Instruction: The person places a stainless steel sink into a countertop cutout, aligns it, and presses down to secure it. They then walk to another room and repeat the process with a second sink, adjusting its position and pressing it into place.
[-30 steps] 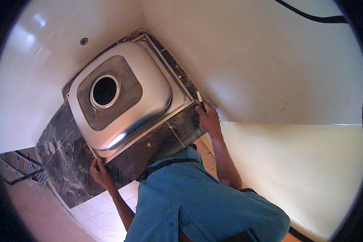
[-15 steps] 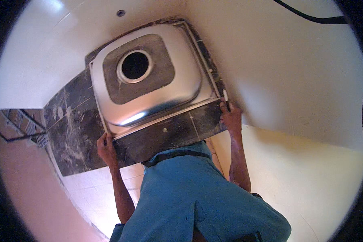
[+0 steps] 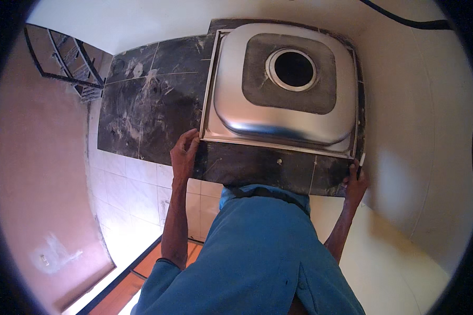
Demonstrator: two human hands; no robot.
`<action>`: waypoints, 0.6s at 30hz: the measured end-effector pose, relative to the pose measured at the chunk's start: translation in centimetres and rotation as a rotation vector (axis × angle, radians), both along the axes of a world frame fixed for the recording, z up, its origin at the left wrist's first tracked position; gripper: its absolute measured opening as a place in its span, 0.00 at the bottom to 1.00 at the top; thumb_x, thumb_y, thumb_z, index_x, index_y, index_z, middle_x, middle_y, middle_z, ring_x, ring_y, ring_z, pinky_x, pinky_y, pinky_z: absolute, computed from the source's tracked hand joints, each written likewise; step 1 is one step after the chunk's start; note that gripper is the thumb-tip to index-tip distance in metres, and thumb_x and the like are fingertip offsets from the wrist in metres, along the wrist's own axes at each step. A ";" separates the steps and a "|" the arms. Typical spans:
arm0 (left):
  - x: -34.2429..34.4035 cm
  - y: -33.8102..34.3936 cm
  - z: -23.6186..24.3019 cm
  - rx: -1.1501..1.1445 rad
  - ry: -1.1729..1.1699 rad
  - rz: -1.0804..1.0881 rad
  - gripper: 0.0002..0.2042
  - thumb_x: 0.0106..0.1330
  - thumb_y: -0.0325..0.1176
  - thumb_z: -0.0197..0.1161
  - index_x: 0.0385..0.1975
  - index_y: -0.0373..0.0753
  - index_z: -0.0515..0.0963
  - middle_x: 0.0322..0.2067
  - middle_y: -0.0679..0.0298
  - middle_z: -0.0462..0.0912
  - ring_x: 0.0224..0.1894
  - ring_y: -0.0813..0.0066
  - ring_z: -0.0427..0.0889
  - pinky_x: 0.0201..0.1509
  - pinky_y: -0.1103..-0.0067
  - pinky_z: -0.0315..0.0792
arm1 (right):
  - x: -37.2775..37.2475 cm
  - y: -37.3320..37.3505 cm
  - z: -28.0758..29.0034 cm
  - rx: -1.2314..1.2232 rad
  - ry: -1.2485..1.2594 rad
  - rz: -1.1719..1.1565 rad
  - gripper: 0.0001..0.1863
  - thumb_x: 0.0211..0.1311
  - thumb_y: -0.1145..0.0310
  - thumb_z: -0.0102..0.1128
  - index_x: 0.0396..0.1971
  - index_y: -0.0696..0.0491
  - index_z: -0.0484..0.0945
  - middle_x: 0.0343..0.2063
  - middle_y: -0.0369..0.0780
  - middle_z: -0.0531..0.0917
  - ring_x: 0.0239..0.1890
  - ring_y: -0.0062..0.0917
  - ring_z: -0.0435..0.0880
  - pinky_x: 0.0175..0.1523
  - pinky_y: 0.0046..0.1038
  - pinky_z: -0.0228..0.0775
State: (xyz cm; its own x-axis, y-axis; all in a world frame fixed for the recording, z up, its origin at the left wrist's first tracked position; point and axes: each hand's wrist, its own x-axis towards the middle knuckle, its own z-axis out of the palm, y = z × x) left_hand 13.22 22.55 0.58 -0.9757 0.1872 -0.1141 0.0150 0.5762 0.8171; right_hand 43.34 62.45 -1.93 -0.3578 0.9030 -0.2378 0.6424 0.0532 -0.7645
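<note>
An upside-down stainless steel sink (image 3: 284, 123) lies on a dark tiled countertop (image 3: 157, 105), its flat rim resting on the tiles and its round drain hole facing up. My left hand (image 3: 184, 157) is at the rim's near left corner, with thumb and fingers closed on the edge. By the near right corner, my right hand (image 3: 356, 186) is closed around a slim pen or marker (image 3: 361, 160) with a white end pointing up. The right fingers lie close to the rim; whether they touch it I cannot tell.
Pale walls (image 3: 404, 94) stand close behind and to the right of the counter. Dusty smears mark its left part. A dark metal frame like a stair railing (image 3: 63, 63) stands at the far left. Overhead right hangs a black cable (image 3: 404, 23).
My view has turned, so the sink and counter appear further right and straighter. Both hands stay at the same two near corners, and the pen remains in my right hand.
</note>
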 end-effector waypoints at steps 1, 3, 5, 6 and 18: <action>0.1 -0.1 0.0 0.039 -0.026 0.006 0.14 0.70 0.33 0.62 0.53 0.35 0.80 0.47 0.58 0.85 0.49 0.71 0.84 0.56 0.75 0.75 | -0.1 0.0 0.0 0.002 0.028 0.001 0.18 0.70 0.58 0.58 0.46 0.60 0.79 0.30 0.39 0.80 0.19 0.20 0.77 0.23 0.24 0.73; -0.4 -0.2 0.2 0.028 -0.019 -0.025 0.14 0.70 0.32 0.63 0.52 0.35 0.80 0.46 0.58 0.86 0.49 0.73 0.84 0.56 0.76 0.75 | -0.2 -0.1 0.1 0.002 0.084 0.000 0.19 0.70 0.60 0.57 0.50 0.60 0.79 0.31 0.39 0.80 0.20 0.20 0.78 0.24 0.24 0.74; -0.3 -0.4 -0.1 0.047 -0.030 -0.035 0.14 0.69 0.32 0.63 0.52 0.35 0.80 0.45 0.59 0.86 0.49 0.73 0.84 0.56 0.76 0.75 | 0.1 0.1 -0.3 -0.039 0.092 -0.018 0.20 0.70 0.60 0.58 0.54 0.59 0.78 0.32 0.39 0.80 0.21 0.20 0.78 0.24 0.24 0.74; -0.5 -0.6 -0.1 0.069 -0.036 -0.031 0.13 0.69 0.32 0.63 0.51 0.35 0.80 0.45 0.59 0.86 0.49 0.73 0.84 0.56 0.76 0.75 | -0.2 0.0 -0.3 -0.063 0.103 -0.028 0.21 0.70 0.60 0.58 0.55 0.58 0.78 0.32 0.38 0.81 0.21 0.19 0.78 0.25 0.24 0.74; -1.1 -1.4 0.1 0.087 -0.103 -0.043 0.12 0.68 0.31 0.64 0.48 0.36 0.81 0.43 0.59 0.86 0.47 0.74 0.84 0.54 0.76 0.76 | -0.3 -1.0 0.2 -0.141 0.149 -0.101 0.23 0.69 0.55 0.59 0.58 0.52 0.78 0.38 0.35 0.80 0.26 0.16 0.75 0.31 0.24 0.77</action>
State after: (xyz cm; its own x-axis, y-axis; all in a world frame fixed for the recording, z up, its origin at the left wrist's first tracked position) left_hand 12.10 21.16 0.72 -0.9505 0.2422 -0.1947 -0.0483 0.5037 0.8625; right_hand 43.09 61.46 -1.74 -0.3077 0.8975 -0.3159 0.5188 -0.1201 -0.8464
